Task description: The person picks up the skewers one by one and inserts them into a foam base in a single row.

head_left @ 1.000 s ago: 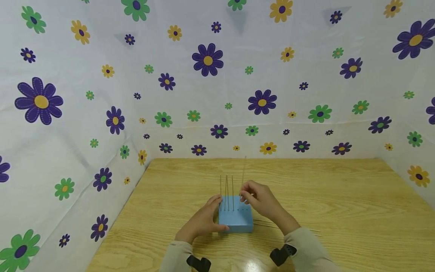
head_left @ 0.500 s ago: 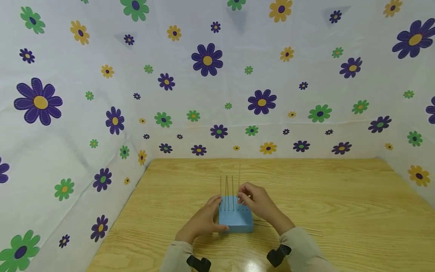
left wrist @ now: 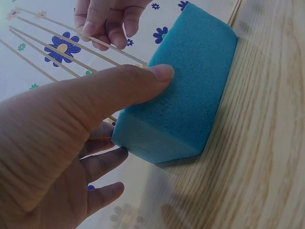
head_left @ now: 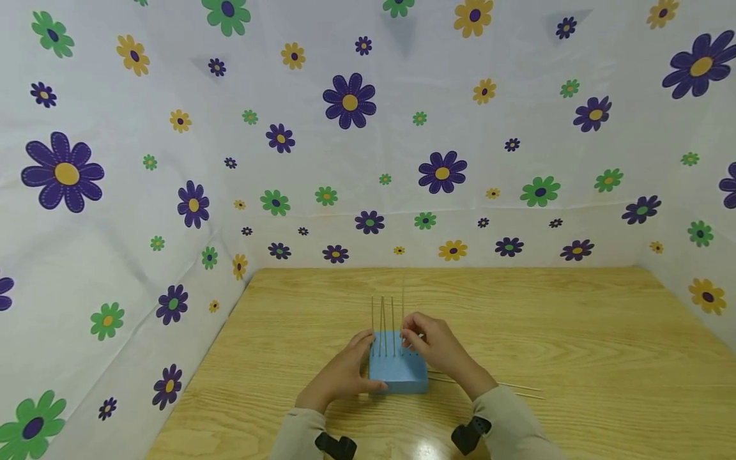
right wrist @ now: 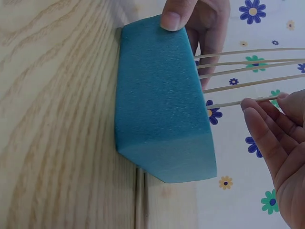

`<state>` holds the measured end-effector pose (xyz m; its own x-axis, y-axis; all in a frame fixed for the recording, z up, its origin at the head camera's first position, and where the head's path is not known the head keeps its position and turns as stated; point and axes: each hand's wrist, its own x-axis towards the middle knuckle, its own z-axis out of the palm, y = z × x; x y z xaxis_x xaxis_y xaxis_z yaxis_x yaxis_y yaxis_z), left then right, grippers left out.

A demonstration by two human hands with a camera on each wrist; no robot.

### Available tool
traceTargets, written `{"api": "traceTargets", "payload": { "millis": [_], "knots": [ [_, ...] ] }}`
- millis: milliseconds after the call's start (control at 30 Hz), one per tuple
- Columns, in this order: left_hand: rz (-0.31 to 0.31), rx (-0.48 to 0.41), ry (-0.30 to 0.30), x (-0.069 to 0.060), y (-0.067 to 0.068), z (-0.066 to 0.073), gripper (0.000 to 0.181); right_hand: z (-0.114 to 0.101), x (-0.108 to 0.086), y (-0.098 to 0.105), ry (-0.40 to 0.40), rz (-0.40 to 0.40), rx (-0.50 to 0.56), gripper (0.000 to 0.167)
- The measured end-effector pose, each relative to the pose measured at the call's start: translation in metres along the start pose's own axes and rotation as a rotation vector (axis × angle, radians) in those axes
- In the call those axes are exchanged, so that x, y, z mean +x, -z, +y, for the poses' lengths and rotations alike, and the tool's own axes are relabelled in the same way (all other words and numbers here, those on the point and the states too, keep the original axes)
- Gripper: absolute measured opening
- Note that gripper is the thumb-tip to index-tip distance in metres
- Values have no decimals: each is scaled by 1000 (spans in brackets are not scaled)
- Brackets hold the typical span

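A blue foam block (head_left: 399, 372) lies on the wooden table. My left hand (head_left: 340, 374) grips it, thumb (left wrist: 159, 74) on the near side and the other fingers round the left and back. Several thin wooden skewers (head_left: 393, 322) stand in a row of holes in the block's top, a couple of them leaning slightly. Above the row's right part, my right hand (head_left: 439, 345) pinches another skewer (right wrist: 226, 104) between thumb and fingers. That skewer is nearly upright, and its lower end meets the block's top beside the standing ones. How deep it sits cannot be seen.
A few loose skewers (head_left: 523, 387) lie on the table (head_left: 604, 338) to the block's right, partly hidden behind the right forearm. White cloth (head_left: 322, 160) with printed flowers rises at the back and both sides. Holes (head_left: 416, 354) show right of the pinched skewer.
My right hand has moved slightly left and a little down, bringing the pinched skewer from right of the row to the hole beside the standing skewers. The left hand and block stay put.
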<state>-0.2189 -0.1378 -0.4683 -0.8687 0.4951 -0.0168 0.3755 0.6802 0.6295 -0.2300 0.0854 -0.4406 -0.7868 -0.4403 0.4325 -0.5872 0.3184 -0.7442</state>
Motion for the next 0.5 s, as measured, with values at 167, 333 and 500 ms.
{"api": "traceTargets", "payload": {
  "millis": [167,333,500],
  "knots": [
    [-2,-3,1,1,0,-1,97,4,-4,-4,34,0,-52,6],
    [-7,-14,1,0,0,0,96,8,-7,-7,19,-8,-125,6],
    [-9,-16,-3,0,0,-1,96,12,-10,-10,26,-9,-179,8]
  ]
}}
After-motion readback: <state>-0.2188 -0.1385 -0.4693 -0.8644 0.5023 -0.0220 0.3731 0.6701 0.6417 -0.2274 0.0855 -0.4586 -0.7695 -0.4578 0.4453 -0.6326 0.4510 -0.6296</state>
